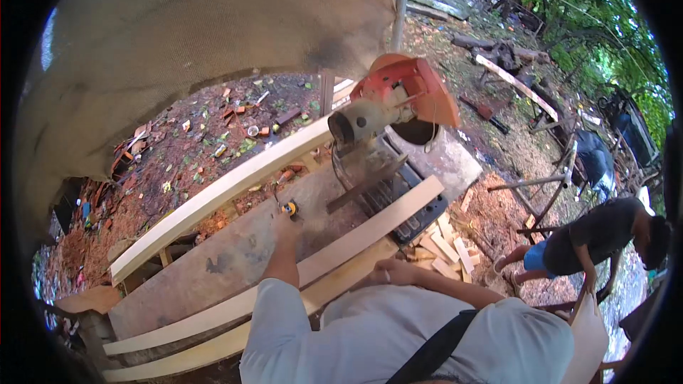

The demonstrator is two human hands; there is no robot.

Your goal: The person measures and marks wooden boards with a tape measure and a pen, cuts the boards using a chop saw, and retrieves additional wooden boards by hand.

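Cream timber beam (220, 190) beyond and left of left hand (286, 227), partly curled at yellow-and-black object (289, 208); cannot tell whether gripped. Plank (356, 240) between hands. Red saw (398, 92) beyond right hand (393, 272), loosely curled; cannot tell whether holding anything. Offcuts (447, 247) right of it.

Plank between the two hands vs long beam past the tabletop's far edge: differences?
Place: the plank runs between the left hand and right hand; the beam lies beyond the left hand.
Colour: the plank's upper face is tan; the beam looks paler.
Far end: the plank's shows, over the black slatted part; the beam's disappears behind the red machine.
Shared: both are long wood.
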